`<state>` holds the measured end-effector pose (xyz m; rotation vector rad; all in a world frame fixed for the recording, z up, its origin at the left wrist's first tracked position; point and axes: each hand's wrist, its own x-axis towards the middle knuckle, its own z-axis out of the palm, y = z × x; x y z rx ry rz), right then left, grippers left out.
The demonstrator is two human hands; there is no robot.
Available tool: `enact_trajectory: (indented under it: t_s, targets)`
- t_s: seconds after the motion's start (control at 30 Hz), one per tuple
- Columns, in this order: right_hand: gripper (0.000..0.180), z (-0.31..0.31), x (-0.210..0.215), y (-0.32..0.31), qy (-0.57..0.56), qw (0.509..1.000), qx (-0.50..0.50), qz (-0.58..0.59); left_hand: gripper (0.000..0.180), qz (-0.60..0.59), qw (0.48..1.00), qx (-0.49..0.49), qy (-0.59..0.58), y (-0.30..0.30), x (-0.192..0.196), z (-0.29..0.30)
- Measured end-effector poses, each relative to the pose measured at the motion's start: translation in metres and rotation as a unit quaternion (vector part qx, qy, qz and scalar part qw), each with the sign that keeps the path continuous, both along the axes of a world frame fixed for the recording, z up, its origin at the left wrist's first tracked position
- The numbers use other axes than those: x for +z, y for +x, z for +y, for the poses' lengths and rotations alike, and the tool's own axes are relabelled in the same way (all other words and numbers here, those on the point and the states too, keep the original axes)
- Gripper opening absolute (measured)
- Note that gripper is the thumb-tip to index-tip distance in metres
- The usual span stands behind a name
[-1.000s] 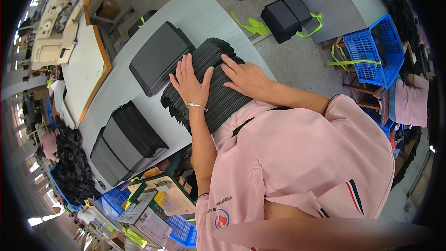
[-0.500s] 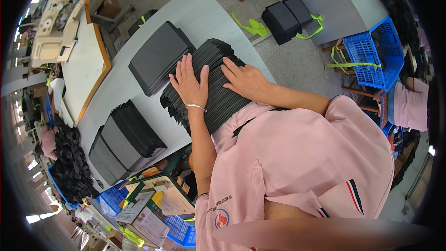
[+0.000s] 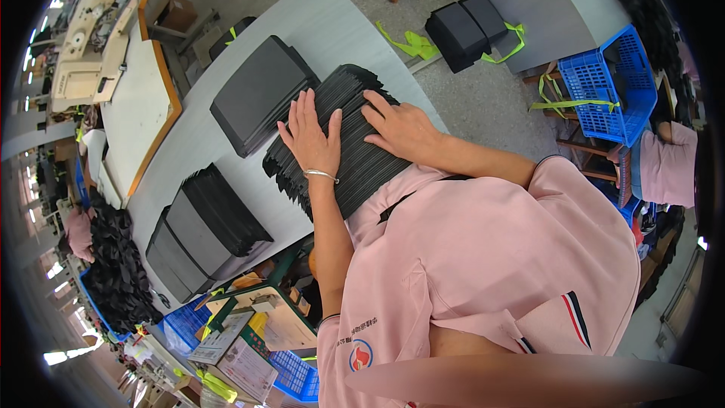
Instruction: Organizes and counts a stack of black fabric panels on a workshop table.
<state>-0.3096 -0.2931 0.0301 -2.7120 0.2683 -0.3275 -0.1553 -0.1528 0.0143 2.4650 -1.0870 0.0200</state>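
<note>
Stacked pieces (image 3: 366, 174): matt, rough-edged
Tabletop (image 3: 340, 26): smooth
Bracelet (image 3: 321, 174): shiny metal (silvery, at that)
Shirt (image 3: 513, 249): matt cloth
Right-hand crate (image 3: 593, 85): plastic

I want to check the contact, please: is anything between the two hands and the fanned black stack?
Nothing visible: the left hand and the right hand both rest directly on the black stack. The dark grey pile lies beside it, not in between.
</note>
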Motion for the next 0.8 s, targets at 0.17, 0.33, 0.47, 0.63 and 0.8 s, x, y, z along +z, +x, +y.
enact_trajectory:
  t_s: [0.17,0.33,0.47,0.63,0.8]
  targets:
    - [0.053,0.0,0.002,0.001,0.007,1.0,0.002,0.001,0.066,0.001,1.0,-0.002,-0.001,0.0,-0.001,0.001]
    - [0.067,-0.002,0.006,0.0,0.02,1.0,-0.004,0.007,0.067,0.007,1.0,-0.006,0.004,0.0,0.0,0.001]
    - [0.082,-0.003,0.01,0.003,0.017,1.0,-0.01,0.015,0.067,0.006,1.0,-0.006,0.004,-0.001,0.0,0.001]
    - [0.08,-0.005,0.008,0.01,0.015,1.0,-0.015,0.019,0.066,-0.001,1.0,-0.003,-0.002,-0.002,-0.001,0.001]
    - [0.078,-0.004,0.005,0.011,0.006,1.0,-0.018,0.015,0.067,0.009,1.0,-0.006,0.0,-0.002,0.001,0.001]
